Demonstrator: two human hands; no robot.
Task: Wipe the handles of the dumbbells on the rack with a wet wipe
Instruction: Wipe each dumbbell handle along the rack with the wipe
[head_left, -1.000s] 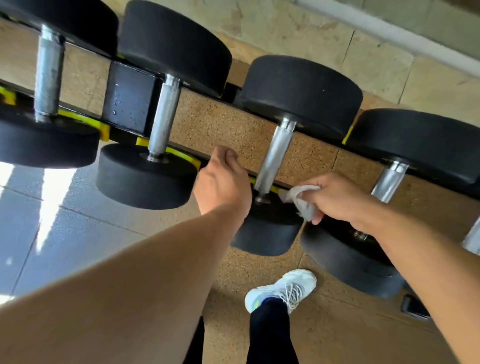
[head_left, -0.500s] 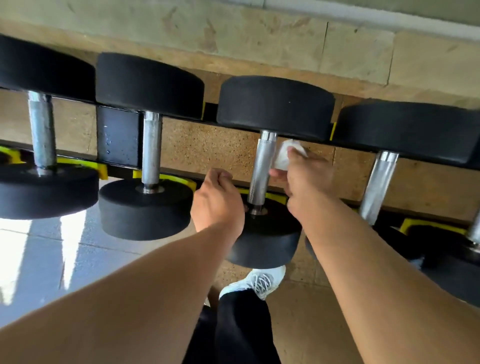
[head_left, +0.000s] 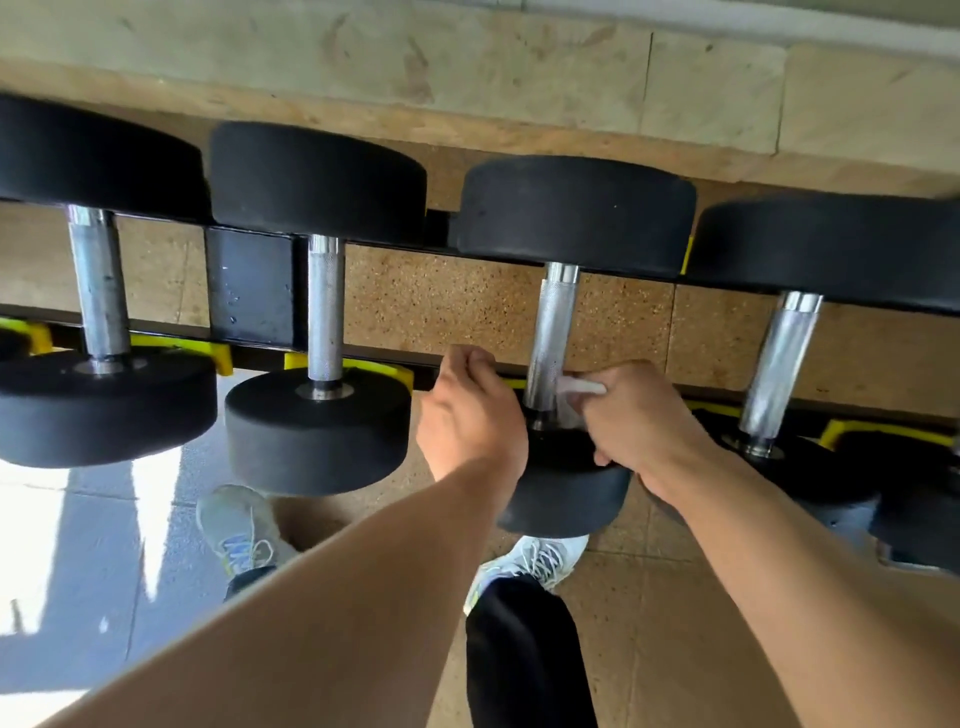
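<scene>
Looking down from the head camera, we see four dumbbells lying across a black rack (head_left: 249, 291) with yellow saddles, their chrome handles running from the upper part of the frame toward us. Our right hand (head_left: 641, 428) sits just right of centre, its fingers curled and clamped on a white wet wipe (head_left: 579, 387), which is pressed against the right side of the third dumbbell's handle (head_left: 550, 338), low on the bar and close to the near weight head (head_left: 566, 499). Only a small crumpled edge of the wipe shows between the knuckles and the metal. Our left hand (head_left: 470, 415) is just left of that same handle, its fingers curled together over the rack's front rail (head_left: 379, 358); we cannot tell how firmly they hold it. Both bare forearms reach in from the bottom of the frame.

At the left of the frame lie the first dumbbell (head_left: 98, 280) and the second dumbbell (head_left: 324, 306), handles bare, well apart from both hands. The fourth dumbbell (head_left: 779, 364) lies at the right, its handle near our right wrist but not touching it. Below the rack, a tan speckled floor (head_left: 649, 623) meets grey tiles at the lower left, where sunlight falls. Two pale sneakers (head_left: 239, 530) and a dark trouser leg (head_left: 524, 654) show at the bottom centre.
</scene>
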